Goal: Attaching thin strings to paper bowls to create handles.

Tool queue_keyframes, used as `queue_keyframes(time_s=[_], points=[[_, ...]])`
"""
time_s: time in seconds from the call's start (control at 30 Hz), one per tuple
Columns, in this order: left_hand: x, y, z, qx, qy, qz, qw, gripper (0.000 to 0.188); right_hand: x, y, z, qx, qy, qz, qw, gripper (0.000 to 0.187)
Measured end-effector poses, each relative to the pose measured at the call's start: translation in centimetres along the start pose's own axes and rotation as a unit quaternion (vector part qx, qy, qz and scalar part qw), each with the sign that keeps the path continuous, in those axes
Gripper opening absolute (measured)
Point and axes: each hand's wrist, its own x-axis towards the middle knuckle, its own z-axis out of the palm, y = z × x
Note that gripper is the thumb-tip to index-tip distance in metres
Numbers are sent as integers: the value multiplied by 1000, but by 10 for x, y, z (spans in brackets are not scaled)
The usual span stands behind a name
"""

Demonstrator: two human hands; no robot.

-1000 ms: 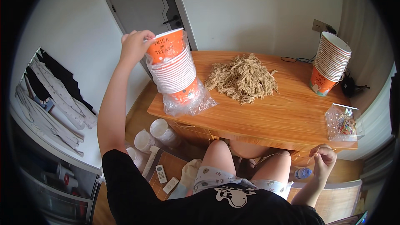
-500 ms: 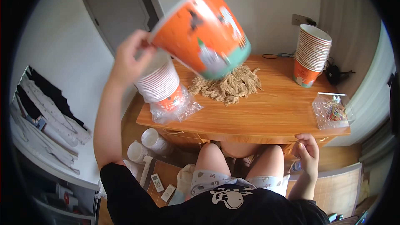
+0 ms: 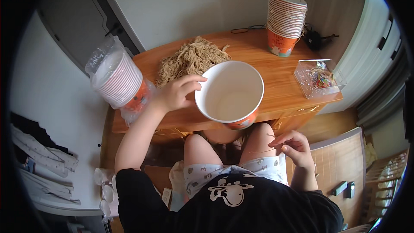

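My left hand grips the rim of a paper bucket, fingers on its left edge. The bucket is white inside and orange outside, and its mouth tilts up toward me above the desk's front edge. Inside it I see only the bare bottom. My right hand is over my right thigh, its fingers pinched on a thin piece of brown twine whose ends stick out to the left. Behind the bucket a loose heap of tan twine lies on the desk.
On the wooden desk, nested paper buckets in clear plastic stand at left. Another tall bucket stack stands at the back right, twine hanging from it. A clear box with small colourful bits sits near the right edge.
The bucket has come down and nearer, turning from its side so its mouth faces me. My right hand has moved inward over the thigh. The whole view has swung right.
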Motion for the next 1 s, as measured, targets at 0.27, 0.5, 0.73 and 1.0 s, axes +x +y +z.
queue_keyframes(time_s=[0.27, 0.5, 0.73, 1.0], points=[[-4, -29, -2, -28, -55, 51, 997, 69, 3, 10, 14, -73, -67, 18, 995, 18], [-29, 9, 16, 99, 188, -32, 977, 69, 30, 19, 39, -276, -137, -118, 944, 44], [-48, 155, 104, -319, 215, -258, 886, 73, 45, 44, 77, -418, -83, -181, 886, 59], [-79, 177, 150, -644, 249, -257, 676, 35, 55, 92, 100, -263, -70, -174, 946, 42]])
